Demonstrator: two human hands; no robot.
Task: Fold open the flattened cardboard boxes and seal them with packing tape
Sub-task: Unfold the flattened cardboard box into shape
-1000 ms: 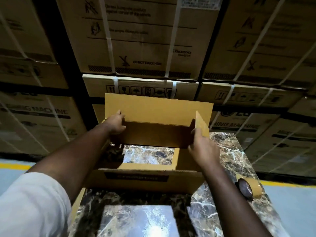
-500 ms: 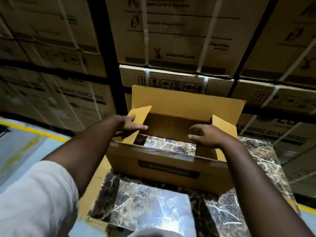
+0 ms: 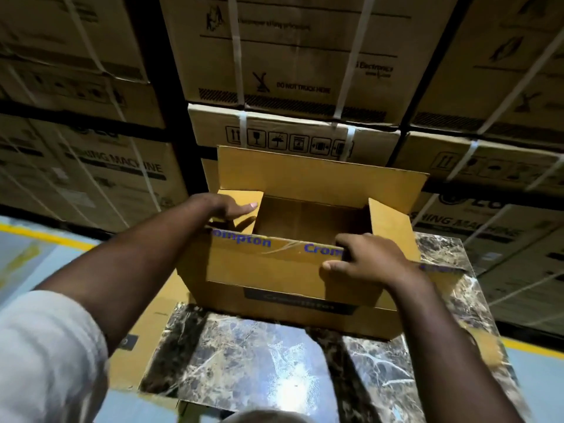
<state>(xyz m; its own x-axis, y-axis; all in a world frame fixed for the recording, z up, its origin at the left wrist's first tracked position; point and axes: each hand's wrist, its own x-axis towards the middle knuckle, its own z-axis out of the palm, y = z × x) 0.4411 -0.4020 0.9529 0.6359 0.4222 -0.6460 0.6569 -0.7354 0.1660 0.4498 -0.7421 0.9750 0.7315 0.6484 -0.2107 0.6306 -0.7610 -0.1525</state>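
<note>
While the box (image 3: 283, 276) stands opened up on the marble table (image 3: 253, 352), both hands work at its top flaps. It sits toward the table's far side, with its far long flap upright and its inside in shadow. The left hand (image 3: 227, 206) lies on the left end flap with fingers straight and together, pressing the flap inward over the opening. The right hand (image 3: 363, 261) grips the near long flap, fingers curled over its edge and thumb beneath on the outer face; blue lettering runs along that flap. The right end flap (image 3: 389, 230) stands tilted just beyond the right hand, apart from it. A flat piece of cardboard (image 3: 143, 328) lies under the box at the table's left edge and hangs over it. Behind the table, large strapped cartons (image 3: 293, 56) are stacked in a wall, some printed with handling symbols. A yellow line (image 3: 45, 239) crosses the pale floor to the left. A white sleeve (image 3: 45, 355) covers the left upper arm.
</note>
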